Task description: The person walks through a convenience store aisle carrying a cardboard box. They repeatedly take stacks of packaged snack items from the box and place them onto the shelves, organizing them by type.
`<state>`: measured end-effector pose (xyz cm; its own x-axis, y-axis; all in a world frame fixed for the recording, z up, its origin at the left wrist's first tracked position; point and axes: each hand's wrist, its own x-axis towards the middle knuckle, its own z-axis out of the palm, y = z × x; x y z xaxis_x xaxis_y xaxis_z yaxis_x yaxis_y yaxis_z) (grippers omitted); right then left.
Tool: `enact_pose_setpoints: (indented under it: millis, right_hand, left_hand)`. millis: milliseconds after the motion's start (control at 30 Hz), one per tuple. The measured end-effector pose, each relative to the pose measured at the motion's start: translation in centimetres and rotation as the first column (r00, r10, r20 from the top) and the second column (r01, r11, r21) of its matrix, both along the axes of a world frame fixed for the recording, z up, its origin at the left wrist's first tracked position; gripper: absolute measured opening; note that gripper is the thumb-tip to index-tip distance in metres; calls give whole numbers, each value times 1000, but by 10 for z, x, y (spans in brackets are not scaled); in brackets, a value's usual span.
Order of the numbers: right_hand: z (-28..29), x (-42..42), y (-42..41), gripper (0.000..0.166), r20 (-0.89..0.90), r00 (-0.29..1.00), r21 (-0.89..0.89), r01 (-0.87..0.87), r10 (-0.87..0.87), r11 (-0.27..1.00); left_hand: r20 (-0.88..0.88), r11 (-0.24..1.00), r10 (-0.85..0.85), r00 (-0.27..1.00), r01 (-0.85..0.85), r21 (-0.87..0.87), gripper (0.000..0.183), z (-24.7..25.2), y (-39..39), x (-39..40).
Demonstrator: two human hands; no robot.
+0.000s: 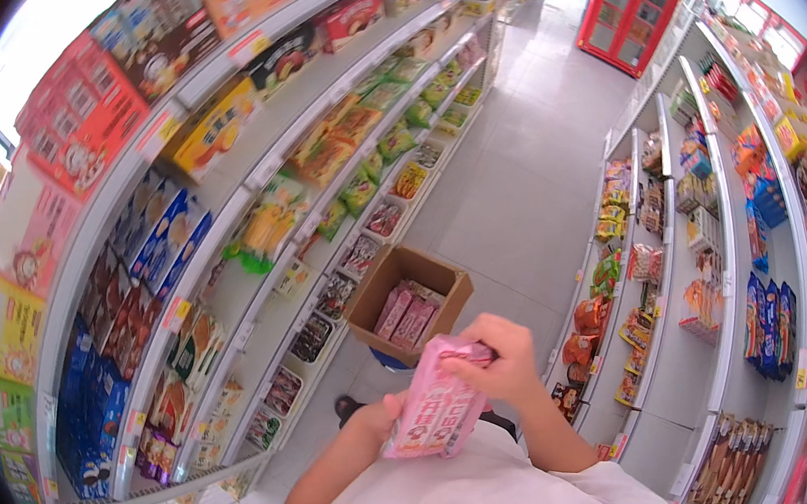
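Observation:
Close to my chest, a pink snack packet (439,406) with printed writing is held between both hands. My right hand (500,361) grips its upper right end, fingers curled over the edge. At the packet's left side is my left hand (388,420), its fingers partly hidden behind the pack. Beyond them, an open cardboard box (446,288) holds several similar pink packets (411,317). The box stands beside the low edge of the left shelf, on top of something blue that is mostly hidden.
A long snack shelf (327,121) runs along the left, with trays of small wrapped items (312,337) at its bottom. Another stocked shelf (669,295) borders the aisle's right side. Grey floor tiles (509,186) lead to a red cabinet (625,17) at the far end.

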<state>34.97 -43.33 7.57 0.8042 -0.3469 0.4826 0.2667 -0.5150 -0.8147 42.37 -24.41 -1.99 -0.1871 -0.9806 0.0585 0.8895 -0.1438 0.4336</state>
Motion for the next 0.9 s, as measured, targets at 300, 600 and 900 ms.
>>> enact_pose_setpoints:
  millis: [300,600,900]
  right_hand:
    - [-37,4,-26,57,75,987,273,-160,145,949]
    - [-69,-20,31,72,-154,769,872,-189,620,451]
    - [-80,-32,85,81,-369,736,754,-120,568,646]
  left_hand:
    - [-60,942,319,946,-309,130,108,31,-16,-29]
    - [-132,565,825,550,-796,216,100,-15,22,-27]
    - [-159,614,789,593,-760,211,77,-56,73,-23]
